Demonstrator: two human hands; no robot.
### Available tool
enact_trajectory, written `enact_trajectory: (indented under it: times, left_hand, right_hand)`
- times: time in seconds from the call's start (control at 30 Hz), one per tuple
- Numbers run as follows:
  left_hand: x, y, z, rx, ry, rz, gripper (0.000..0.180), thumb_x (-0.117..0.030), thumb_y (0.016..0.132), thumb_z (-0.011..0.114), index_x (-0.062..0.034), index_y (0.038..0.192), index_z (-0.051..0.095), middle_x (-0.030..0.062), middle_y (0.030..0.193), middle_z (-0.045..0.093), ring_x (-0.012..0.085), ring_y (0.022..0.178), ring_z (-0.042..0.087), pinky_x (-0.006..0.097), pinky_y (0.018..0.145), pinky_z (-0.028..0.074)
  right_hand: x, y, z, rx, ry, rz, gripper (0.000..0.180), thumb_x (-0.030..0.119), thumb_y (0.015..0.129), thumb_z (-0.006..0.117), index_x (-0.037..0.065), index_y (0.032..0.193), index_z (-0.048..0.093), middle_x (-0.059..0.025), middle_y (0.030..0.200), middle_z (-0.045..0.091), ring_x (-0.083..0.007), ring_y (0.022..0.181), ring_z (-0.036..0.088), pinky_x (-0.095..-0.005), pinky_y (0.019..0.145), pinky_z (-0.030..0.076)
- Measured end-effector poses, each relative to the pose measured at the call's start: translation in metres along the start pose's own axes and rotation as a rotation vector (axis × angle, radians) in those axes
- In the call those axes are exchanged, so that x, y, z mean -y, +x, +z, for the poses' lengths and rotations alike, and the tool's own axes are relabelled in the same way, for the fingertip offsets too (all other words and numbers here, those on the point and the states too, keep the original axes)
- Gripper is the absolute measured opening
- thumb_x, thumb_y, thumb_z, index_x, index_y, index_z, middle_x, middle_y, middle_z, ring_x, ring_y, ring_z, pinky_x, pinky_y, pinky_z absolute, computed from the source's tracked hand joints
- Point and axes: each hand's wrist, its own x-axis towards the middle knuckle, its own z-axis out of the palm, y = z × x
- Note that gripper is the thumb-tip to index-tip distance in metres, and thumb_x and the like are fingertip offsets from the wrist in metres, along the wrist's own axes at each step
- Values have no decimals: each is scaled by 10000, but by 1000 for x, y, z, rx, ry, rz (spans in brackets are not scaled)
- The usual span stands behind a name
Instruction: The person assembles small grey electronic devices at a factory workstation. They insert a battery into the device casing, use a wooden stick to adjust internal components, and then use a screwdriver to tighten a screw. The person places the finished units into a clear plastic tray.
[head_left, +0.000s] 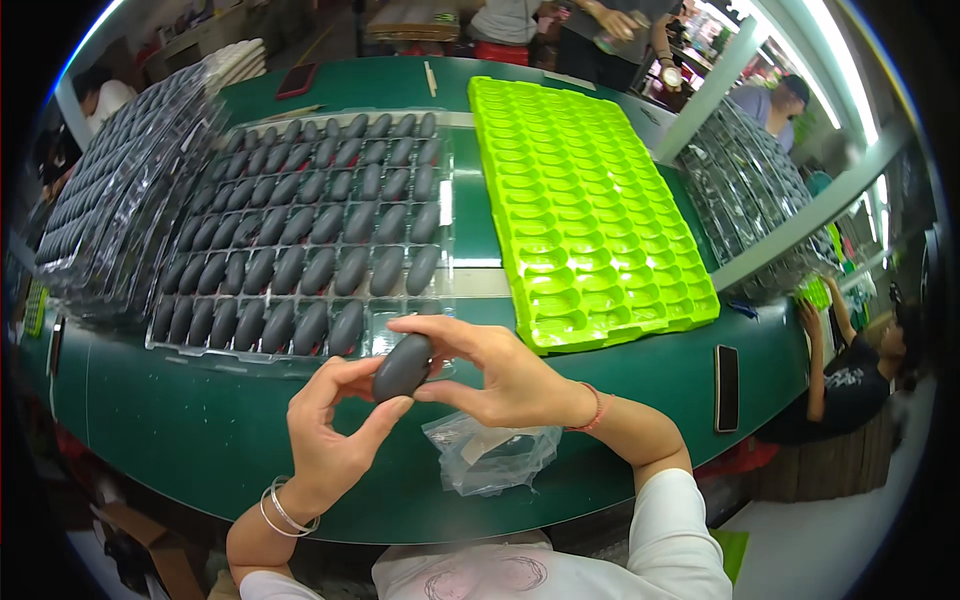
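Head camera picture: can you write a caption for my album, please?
Left fingers and right fingers hold a dark oval piece near a bright green tray.

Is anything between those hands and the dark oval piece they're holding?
Nothing visible: the left hand and right hand touch the dark oval piece directly. A clear plastic bag lies nearer the person's body.

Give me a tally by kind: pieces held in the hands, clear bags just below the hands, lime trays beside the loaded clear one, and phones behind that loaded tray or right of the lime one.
Held grey oval piece: 1
Clear bag: 1
Lime tray: 1
Phones, red-edged phone and black-screened phone: 2
Total: 5
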Motion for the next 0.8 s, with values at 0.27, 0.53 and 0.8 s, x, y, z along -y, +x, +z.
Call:
enact_trajectory:
  times: [0.27,0.53,0.8]
  left_hand:
    - [2,-1,6,1,8,26,372,-1,740,781,33,1076,624,95,914,637,146,794,639,249,726,506]
    - [4,-2,2,38,30,77,377,-2,737,785,30,1077,627,94,912,638,145,791,626,253,727,491]
    - [8,1,-1,32,-146,-106,344,-4,759,775,39,1069,632,83,926,634,137,811,621,250,749,495]
  right_hand:
    - [-3,-4,-1,-46,-16,-20,618,-60,774,689,38,1351,492,-152,1107,649,-222,980,656,-356,911,501]
    - [-3,-5,0,-56,-72,-63,608,-73,753,687,37,1328,522,-150,1123,647,-217,952,649,-340,882,505]
    - [-4,-4,0,-67,-74,-42,610,-60,771,686,42,1345,506,-133,1054,653,-201,878,639,-341,856,510]
